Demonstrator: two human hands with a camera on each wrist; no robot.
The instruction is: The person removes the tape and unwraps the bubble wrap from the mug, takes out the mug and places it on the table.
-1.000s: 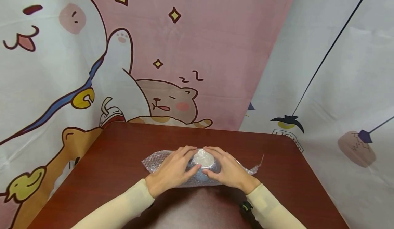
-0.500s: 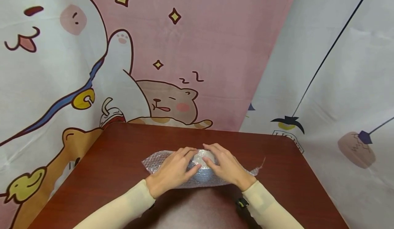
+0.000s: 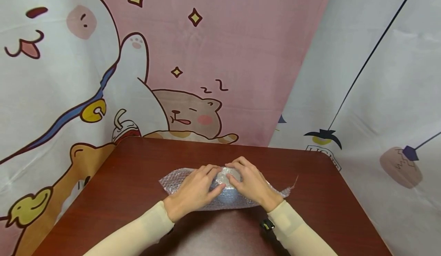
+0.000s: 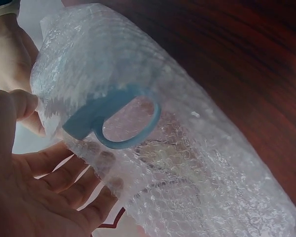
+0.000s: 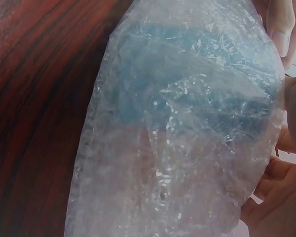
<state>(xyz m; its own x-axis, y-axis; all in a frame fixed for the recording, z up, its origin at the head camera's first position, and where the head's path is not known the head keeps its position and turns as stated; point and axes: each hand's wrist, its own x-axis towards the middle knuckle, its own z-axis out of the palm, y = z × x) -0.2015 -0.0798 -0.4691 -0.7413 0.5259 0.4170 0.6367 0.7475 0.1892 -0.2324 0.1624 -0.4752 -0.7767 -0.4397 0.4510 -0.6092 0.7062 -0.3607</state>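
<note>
A blue mug (image 4: 91, 112) with a ring handle (image 4: 157, 116) shows through bubble wrap (image 3: 173, 178) near the middle of the table. Its round pale end faces up in the head view. My left hand (image 3: 194, 187) holds the wrapped mug from the left, thumb on the near side and fingers over the far side. On the right, my right hand (image 3: 254, 184) grips it with bent fingers at the far rim and the thumb across the top. Wrap hides part of the fingertips in both wrist views. Loose wrap sticks out on either side of the mug.
The reddish-brown table (image 3: 138, 160) has its far edge against a printed cloth backdrop (image 3: 241, 57). A thin strand (image 3: 295, 181) rises from the wrap's right end. A dark device (image 3: 267, 224) sits under the right wrist.
My right hand has shifted slightly left and away from me, and its thumb has moved from the mug's near side up onto the top. The left hand and the mug stay nearly still.
</note>
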